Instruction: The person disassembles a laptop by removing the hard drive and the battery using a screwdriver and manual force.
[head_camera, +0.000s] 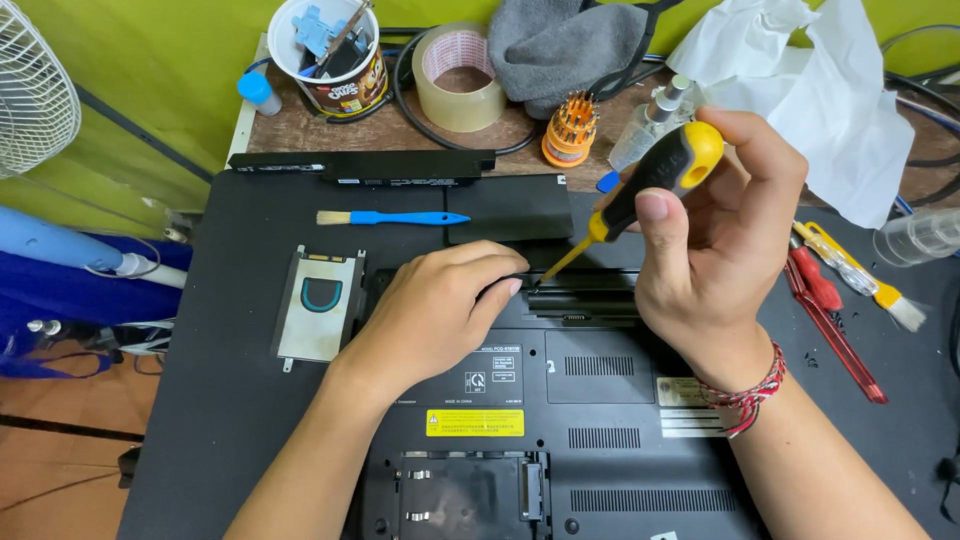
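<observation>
A black laptop lies upside down on a black mat, its battery bay and a lower bay open. My right hand grips a screwdriver with a black and yellow handle, tilted so the tip meets the laptop's upper edge near the battery bay. My left hand rests palm down on the laptop, fingertips right beside the screwdriver tip. A red and white cord bracelet sits on my right wrist.
A metal drive caddy lies left of the laptop. Above it are a blue brush, a black cover panel and a long black battery. Tape roll, cup of tools, bit holder, grey cloth, red tools and a yellow brush surround.
</observation>
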